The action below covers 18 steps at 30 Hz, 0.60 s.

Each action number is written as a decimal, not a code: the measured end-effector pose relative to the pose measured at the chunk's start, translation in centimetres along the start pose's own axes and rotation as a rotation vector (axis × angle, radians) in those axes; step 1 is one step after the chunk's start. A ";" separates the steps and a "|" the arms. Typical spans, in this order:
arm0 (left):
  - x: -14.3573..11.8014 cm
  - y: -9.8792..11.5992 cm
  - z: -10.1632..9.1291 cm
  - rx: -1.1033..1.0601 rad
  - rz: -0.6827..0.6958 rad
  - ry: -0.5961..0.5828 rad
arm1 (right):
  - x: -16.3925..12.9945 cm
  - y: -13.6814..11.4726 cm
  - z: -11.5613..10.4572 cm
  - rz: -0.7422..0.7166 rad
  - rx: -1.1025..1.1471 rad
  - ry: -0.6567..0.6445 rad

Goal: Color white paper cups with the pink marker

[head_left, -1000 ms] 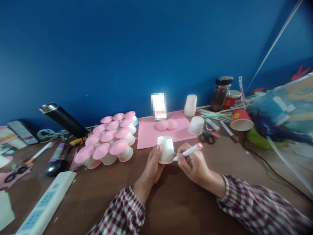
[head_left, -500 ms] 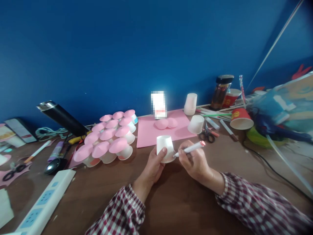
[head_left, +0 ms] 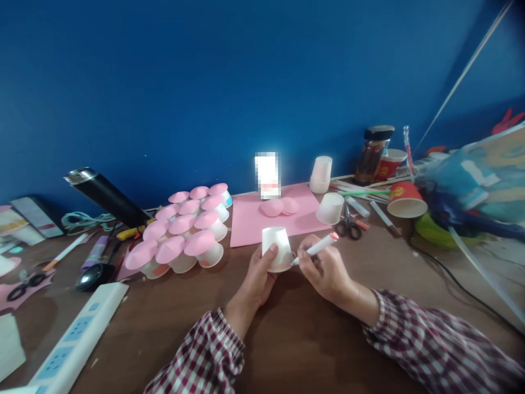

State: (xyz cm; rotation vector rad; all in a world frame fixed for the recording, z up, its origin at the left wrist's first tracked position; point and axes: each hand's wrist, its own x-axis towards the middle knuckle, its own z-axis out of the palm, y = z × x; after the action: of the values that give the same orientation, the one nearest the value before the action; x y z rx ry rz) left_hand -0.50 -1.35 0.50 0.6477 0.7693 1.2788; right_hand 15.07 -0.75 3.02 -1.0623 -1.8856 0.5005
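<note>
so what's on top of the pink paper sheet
Two pink paper domes lie on the pink paper sheet, and a tilted white cup rests at its right edge. The held cup in the left hand covers part of its front edge.

No lettering can be read on anything in view.

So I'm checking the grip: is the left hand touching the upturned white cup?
Touching. The head view shows the left hand wrapped round the white cup, thumb pressed on its wall.
</note>
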 end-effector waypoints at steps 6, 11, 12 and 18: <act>0.1 0.1 0.1 -0.012 -0.014 0.023 | -0.2 0.0 0.0 -0.028 -0.017 0.032; 0.1 -0.1 0.0 -0.021 -0.009 -0.010 | -0.2 0.1 -0.1 -0.029 -0.044 0.069; 0.1 -0.1 0.0 -0.021 -0.008 -0.011 | -0.2 0.1 -0.1 -0.028 -0.043 0.074; 0.1 -0.1 0.0 -0.039 0.004 0.012 | -0.4 0.2 -0.1 -0.027 -0.028 0.078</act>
State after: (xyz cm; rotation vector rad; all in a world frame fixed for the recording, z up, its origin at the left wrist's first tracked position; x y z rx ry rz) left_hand -0.39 -1.24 0.42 0.6108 0.7511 1.2994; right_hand 15.37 -1.02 2.73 -1.0588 -1.8410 0.4123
